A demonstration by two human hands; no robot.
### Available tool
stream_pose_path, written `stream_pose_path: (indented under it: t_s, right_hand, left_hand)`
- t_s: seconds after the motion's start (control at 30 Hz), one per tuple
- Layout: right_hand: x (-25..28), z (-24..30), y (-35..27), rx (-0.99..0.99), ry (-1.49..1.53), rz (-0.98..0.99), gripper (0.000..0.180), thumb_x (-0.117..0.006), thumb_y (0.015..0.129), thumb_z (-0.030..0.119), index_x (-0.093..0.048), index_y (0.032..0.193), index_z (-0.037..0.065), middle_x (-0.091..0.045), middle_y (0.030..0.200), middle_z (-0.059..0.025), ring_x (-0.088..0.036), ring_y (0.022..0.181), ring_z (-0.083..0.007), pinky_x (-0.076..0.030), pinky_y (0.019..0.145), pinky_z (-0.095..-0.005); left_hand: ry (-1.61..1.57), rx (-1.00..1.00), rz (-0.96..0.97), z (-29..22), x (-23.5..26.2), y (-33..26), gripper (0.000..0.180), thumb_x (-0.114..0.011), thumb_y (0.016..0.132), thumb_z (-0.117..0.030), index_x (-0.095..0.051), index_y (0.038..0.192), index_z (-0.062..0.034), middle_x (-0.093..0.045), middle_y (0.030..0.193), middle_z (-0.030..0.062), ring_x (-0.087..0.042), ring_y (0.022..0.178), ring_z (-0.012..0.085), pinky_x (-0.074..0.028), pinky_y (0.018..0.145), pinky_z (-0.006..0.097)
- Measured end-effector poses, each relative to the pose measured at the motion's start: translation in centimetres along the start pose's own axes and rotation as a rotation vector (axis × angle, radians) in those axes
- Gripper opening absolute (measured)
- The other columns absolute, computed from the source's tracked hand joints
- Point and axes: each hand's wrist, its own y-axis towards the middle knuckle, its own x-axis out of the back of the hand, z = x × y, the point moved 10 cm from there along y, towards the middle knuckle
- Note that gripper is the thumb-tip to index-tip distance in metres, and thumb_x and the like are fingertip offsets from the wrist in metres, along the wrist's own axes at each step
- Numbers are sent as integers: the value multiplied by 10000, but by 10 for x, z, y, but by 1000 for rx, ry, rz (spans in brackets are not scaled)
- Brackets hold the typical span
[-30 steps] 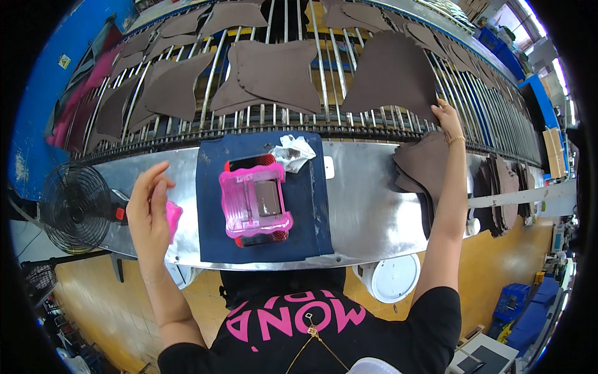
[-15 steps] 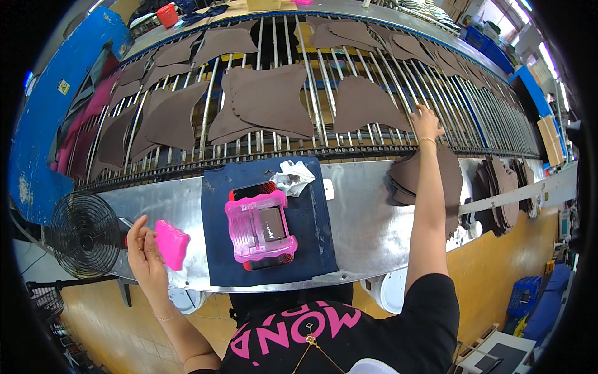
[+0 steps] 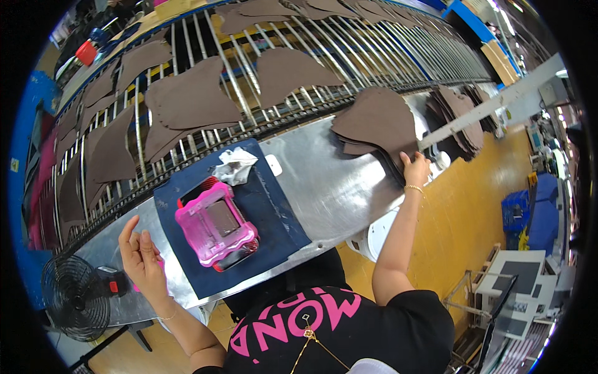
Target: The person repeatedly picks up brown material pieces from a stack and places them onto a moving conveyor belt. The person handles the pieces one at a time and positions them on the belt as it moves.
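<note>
- Your right hand (image 3: 416, 168) has moved from the bar conveyor (image 3: 246, 65) to the near edge of the brown panel stack (image 3: 381, 121) on the table (image 3: 305, 181).
- That leaves the single brown panel (image 3: 288, 73) lying untouched on the bars, with your reach now at the stack.
- Whether your right fingers pinch a panel there, you can't tell.
- Your left hand (image 3: 143, 260) stays raised, empty, fingers loosely spread, left of the pink frame (image 3: 215, 225) on the navy mat (image 3: 274, 215).
</note>
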Motion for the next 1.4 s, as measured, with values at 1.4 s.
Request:
stream_pose_path:
  t_s: [1.4]
  right_hand:
    - [118,322,-342,1484,1161,565,141,-748,765,62,-729,901,91,-720,820,-37,-667,719,-183,-436,825,-352]
  left_hand:
    - [57,0,-265,-30,142,-29,198,-650,923,-119,-666,1051,32,-628,687,45,-584,585,86,-454,539,202]
